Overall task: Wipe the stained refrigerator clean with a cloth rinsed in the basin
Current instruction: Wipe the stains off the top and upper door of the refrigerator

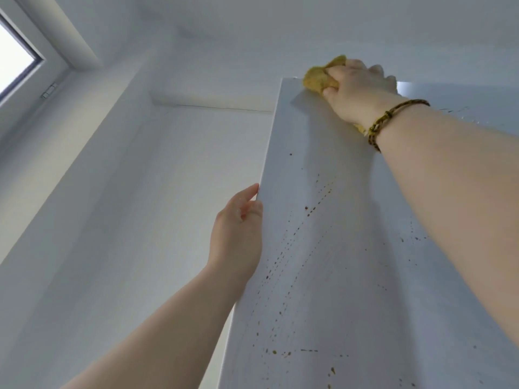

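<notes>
The cloth [318, 78] is mustard yellow. The refrigerator [351, 276] is pale grey-white, and its stains [306, 210] are small brown spots in dotted lines. The bracelet [393, 119] is dark brown with golden-yellow marks. The wall [140, 192] is white.

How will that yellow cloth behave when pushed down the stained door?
Probably floppy: the yellow cloth bunches in folds in the right hand. Likely light, since one hand holds it overhead. It should glide on the smooth door.

A window [14, 60] sits at the upper left, set in a white wall [126, 192]. A white ceiling [280, 23] spans above, a ledge [210, 99] beneath it.
</notes>
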{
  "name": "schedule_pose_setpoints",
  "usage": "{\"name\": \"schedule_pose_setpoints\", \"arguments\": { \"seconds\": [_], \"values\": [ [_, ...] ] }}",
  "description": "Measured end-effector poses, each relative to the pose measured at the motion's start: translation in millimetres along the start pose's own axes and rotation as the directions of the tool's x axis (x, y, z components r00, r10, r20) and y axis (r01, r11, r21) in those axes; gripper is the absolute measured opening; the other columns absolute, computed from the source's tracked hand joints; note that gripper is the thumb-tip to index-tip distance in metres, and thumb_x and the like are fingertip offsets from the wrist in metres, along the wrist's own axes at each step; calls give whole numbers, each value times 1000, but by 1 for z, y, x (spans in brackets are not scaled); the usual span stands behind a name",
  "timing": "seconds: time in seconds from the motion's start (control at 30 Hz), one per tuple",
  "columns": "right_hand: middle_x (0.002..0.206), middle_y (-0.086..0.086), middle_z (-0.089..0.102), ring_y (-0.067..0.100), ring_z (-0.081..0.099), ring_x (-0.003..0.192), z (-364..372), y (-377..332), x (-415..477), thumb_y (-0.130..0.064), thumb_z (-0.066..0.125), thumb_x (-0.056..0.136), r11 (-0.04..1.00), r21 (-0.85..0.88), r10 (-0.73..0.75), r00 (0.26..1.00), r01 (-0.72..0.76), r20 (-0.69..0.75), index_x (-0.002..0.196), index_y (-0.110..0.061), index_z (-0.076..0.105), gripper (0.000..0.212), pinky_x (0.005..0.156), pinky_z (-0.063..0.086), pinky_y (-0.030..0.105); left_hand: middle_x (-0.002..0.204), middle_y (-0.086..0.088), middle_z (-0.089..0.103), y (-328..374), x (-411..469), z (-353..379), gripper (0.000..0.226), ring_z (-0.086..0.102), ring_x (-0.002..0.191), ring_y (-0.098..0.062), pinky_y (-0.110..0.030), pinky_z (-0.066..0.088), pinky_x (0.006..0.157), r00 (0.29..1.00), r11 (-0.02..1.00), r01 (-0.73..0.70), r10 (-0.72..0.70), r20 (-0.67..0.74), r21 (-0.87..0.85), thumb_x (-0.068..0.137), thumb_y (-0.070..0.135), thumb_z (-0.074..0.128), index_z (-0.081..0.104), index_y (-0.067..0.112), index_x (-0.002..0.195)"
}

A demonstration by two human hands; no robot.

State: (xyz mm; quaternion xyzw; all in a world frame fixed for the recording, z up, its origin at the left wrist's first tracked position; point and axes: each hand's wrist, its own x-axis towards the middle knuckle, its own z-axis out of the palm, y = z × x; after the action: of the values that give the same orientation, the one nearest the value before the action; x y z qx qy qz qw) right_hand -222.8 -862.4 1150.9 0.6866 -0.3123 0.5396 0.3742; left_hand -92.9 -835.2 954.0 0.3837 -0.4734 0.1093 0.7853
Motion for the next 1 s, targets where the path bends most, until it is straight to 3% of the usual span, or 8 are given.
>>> {"name": "schedule_pose_setpoints", "arguments": {
  "seconds": [0.13, 0.27, 0.4, 0.6, 0.73, 0.83, 0.9, 1.0],
  "values": [
    [152, 5, 17, 36, 21, 132, 7, -17, 7, -32, 29, 97, 997, 15, 70, 997, -70, 21, 138, -25, 32, 41, 107, 22, 52, 80, 27, 54, -2, -1, -2, 33, 51, 70, 8, -2, 38, 49, 1000, 1000, 6, -6, 3, -9, 95, 23, 41, 52, 35, 124],
    [154, 1, 13, 31, 20, 135, 15, -46, -3, -34, 32, 97, 981, -53, -188, 980, 185, -58, 140, -29, 30, 43, 109, 17, 46, 78, 29, 51, -1, 1, -3, 33, 50, 71, 9, -9, 37, 57, 1000, 1000, 11, -11, 10, -29, 94, 24, 42, 53, 36, 122],
    [155, -6, 12, 27, 16, 138, 10, -48, -2, -39, 33, 97, 914, -80, -393, 917, 397, 62, 141, -32, 28, 45, 110, 16, 45, 82, 26, 56, -3, 2, -5, 33, 54, 75, 7, -10, 41, 57, 1000, 999, 4, -4, -1, -50, 94, 22, 42, 54, 34, 122],
    [152, 2, 20, 35, 24, 132, 6, -3, -3, -36, 31, 97, 996, 48, 85, 993, -81, -83, 138, -26, 34, 42, 107, 21, 46, 88, 26, 58, -4, -1, -4, 32, 55, 79, 6, -8, 42, 57, 1000, 998, 5, -4, 4, -67, 94, 23, 42, 54, 36, 121],
    [155, -4, 13, 27, 17, 138, 12, -16, -36, -42, 33, 96, 975, 38, -218, 975, 220, -36, 141, -32, 29, 46, 110, 14, 44, 91, 23, 59, -4, 0, -5, 31, 56, 82, 2, -15, 40, 63, 1000, 995, 5, -6, -7, -95, 94, 24, 43, 55, 35, 120],
    [155, -9, 11, 19, 14, 139, 22, -23, -70, -43, 36, 95, 857, -7, -515, 857, 515, 11, 142, -37, 26, 48, 112, 11, 38, 105, 11, 65, -3, -2, -3, 31, 60, 93, -9, -23, 46, 75, 1000, 995, 11, -11, -3, -103, 93, 22, 44, 56, 33, 120],
    [154, -10, 12, 18, 16, 139, 18, -18, -70, -43, 37, 94, 840, -15, -541, 839, 543, 51, 142, -38, 26, 49, 111, 13, 37, 106, 10, 65, -2, -3, -3, 31, 61, 93, -10, -24, 46, 76, 1000, 994, 12, -13, -8, -108, 93, 22, 45, 56, 33, 120],
    [154, -8, 17, 24, 22, 137, 12, -9, -42, -41, 38, 95, 938, 8, -346, 938, 346, 32, 141, -36, 28, 48, 110, 18, 39, 93, 19, 62, -2, -2, -4, 30, 58, 80, -1, -17, 43, 65, 1000, 993, 11, -12, -7, -121, 93, 22, 45, 57, 33, 119]
  ]
}}
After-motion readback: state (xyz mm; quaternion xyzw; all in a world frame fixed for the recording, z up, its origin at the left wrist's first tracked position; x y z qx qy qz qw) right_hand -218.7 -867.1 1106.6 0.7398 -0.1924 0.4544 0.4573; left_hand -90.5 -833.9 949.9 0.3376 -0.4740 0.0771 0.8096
